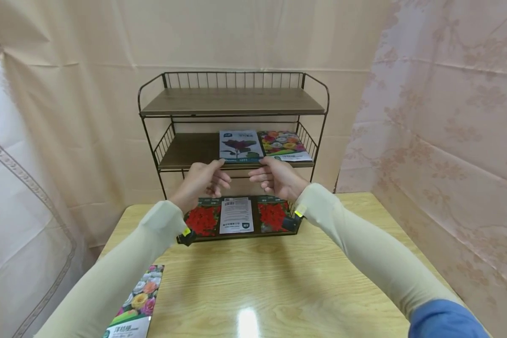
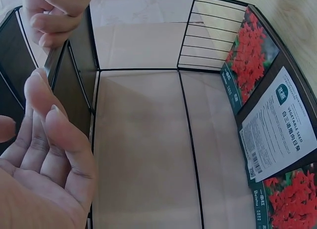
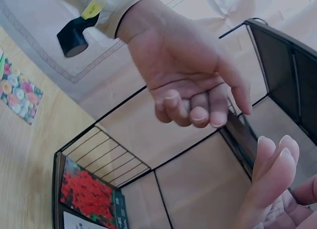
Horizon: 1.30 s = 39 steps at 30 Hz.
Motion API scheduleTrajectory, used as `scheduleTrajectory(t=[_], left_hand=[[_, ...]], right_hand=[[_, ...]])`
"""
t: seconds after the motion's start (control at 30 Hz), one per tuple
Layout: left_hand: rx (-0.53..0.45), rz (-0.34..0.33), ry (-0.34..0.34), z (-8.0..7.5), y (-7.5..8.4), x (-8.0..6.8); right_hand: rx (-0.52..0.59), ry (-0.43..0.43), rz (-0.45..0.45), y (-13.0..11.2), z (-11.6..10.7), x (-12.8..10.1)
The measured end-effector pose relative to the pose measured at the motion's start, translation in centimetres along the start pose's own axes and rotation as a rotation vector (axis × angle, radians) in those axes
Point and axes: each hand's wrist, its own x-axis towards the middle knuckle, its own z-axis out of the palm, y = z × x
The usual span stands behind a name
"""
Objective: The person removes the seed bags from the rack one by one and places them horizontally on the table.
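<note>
Cream curtains hang behind a wooden table (image 1: pixel 279 277) bearing a wire shelf rack (image 1: pixel 233 101). Both the left hand (image 1: pixel 200 180) and right hand (image 1: pixel 276 177), fingers loosely curled and holding nothing, hover at the front edge of the middle shelf, just before a dark-leaf seed packet (image 1: pixel 240 145). A flower packet (image 1: pixel 284 145) lies beside it.

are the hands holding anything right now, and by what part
It cannot be told for sure. Both the left hand and right hand meet the front edge of the purple-leaf seed packet, but no grip shows plainly.
</note>
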Motion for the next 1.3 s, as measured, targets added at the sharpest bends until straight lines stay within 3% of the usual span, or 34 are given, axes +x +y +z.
scheduleTrajectory(t=[0.2,0.33,0.6,0.93,1.3], left_hand=[[-0.031,0.009,-0.007,0.1,0.2,-0.4],[-0.002,0.022,-0.016,0.2,0.4,-0.5],[0.029,0.053,-0.049,0.3,0.1,-0.4],[-0.001,0.075,-0.037,0.1,0.0,-0.5],[-0.038,0.051,-0.039,-0.3,0.3,-0.7]], right_hand=[[-0.046,-0.077,-0.012,-0.4,-1.0,-0.6],[-0.056,-0.112,-0.009,-0.7,-1.1,-0.6],[0.022,-0.034,-0.032,-0.5,-0.6,-0.4],[-0.121,-0.083,-0.082,0.3,-1.7,-0.9],[-0.151,-0.113,-0.11,-0.1,-1.8,-1.3]])
